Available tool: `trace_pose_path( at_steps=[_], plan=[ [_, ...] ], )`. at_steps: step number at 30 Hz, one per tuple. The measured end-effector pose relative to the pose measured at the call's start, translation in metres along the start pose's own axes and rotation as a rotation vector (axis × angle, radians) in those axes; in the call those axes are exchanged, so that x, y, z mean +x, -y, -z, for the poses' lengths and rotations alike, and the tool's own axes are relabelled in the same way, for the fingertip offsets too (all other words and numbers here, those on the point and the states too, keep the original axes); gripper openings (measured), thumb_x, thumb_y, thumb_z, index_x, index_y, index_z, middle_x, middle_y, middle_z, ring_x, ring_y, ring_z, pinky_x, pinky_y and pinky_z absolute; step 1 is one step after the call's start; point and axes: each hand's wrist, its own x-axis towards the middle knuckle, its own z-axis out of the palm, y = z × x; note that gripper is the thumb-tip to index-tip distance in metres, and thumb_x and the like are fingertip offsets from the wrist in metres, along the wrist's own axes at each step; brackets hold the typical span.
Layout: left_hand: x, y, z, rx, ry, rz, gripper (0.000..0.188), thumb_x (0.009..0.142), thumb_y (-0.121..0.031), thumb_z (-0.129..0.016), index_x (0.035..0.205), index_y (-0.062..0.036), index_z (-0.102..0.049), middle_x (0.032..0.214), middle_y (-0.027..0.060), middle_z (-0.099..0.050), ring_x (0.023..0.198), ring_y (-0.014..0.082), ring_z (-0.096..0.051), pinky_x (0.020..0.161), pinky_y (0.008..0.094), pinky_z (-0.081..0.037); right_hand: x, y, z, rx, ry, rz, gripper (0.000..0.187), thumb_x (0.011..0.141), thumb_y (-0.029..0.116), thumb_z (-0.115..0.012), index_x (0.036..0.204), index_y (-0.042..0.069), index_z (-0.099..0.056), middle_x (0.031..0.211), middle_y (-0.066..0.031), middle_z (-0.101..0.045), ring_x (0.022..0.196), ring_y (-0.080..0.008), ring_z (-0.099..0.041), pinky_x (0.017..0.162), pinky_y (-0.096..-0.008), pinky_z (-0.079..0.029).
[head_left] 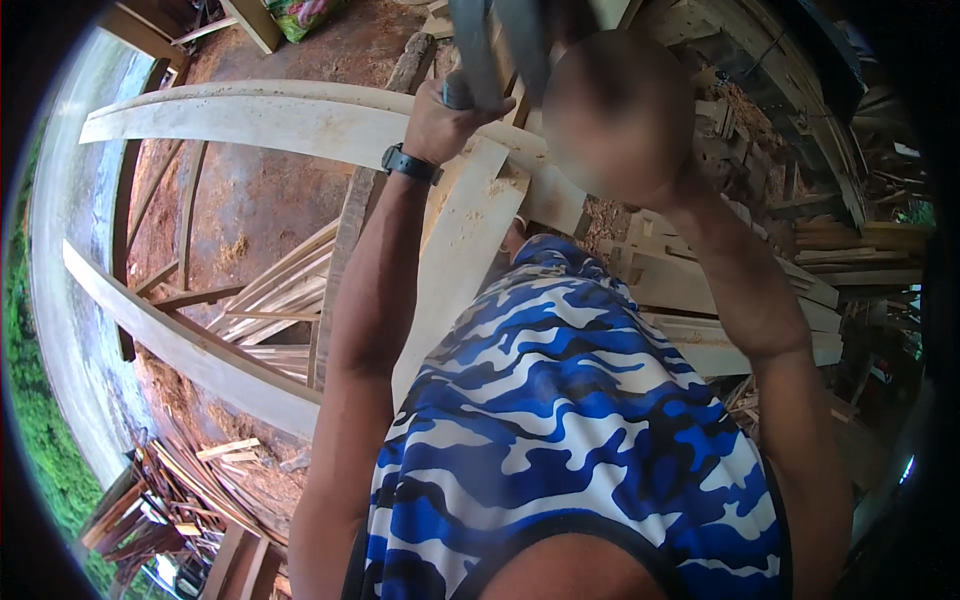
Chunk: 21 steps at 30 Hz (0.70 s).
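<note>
My left hand, with a dark watch at its wrist, is closed round the lower part of a dark grey, curved object. The object reaches past the upper edge, so its kind cannot be told. Nearby, my right hand is raised on the right, and a blur covers its fingers. Below the left hand lies a wide pale board with sawdust on it. A long curved plank runs leftward from beside that hand.
Another long plank slants across the left. Thin wooden strips are stacked between the planks. Scrap wood is heaped at lower left. More boards lie on the right, beside stacked timber. Reddish sawdust covers the ground.
</note>
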Motion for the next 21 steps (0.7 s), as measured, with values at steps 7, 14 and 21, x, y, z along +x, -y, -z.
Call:
trace_pose_path(
  at_steps=[7,14,21],
  plan=[
    [-0.009,0.023,0.009,0.151,-0.017,-0.345,0.014,0.080,-0.010,-0.082,0.093,-0.0058,-0.076,0.088,0.0055,-0.074,0.078,0.0157,-0.069,0.068,0.0299,-0.053,-0.001,-0.010,-0.003,-0.331,0.222,0.051,0.024,0.087,0.018,-0.074,0.101,0.000,-0.068,0.076,-0.0240,-0.068,0.073,-0.0408,-0.071,0.065,-0.0457,-0.056],
    [-0.008,0.042,0.003,0.217,-0.147,-0.347,0.014,0.073,-0.006,-0.077,0.087,-0.0022,-0.073,0.072,0.0031,-0.068,0.063,0.0141,-0.064,0.056,0.0279,-0.047,-0.013,-0.035,-0.028,-0.333,0.163,-0.004,0.028,0.085,0.022,-0.076,0.100,0.000,-0.069,0.079,-0.0228,-0.069,0.082,-0.0414,-0.072,0.076,-0.0491,-0.058],
    [-0.028,0.033,0.011,0.080,-0.072,-0.367,0.019,0.080,-0.009,-0.078,0.099,-0.0045,-0.077,0.095,0.0107,-0.074,0.091,0.0184,-0.070,0.076,0.0325,-0.054,0.000,0.023,-0.003,-0.235,0.221,0.024,0.026,0.083,0.021,-0.074,0.100,0.000,-0.070,0.088,-0.0229,-0.072,0.088,-0.0418,-0.073,0.081,-0.0486,-0.060]
  ],
)
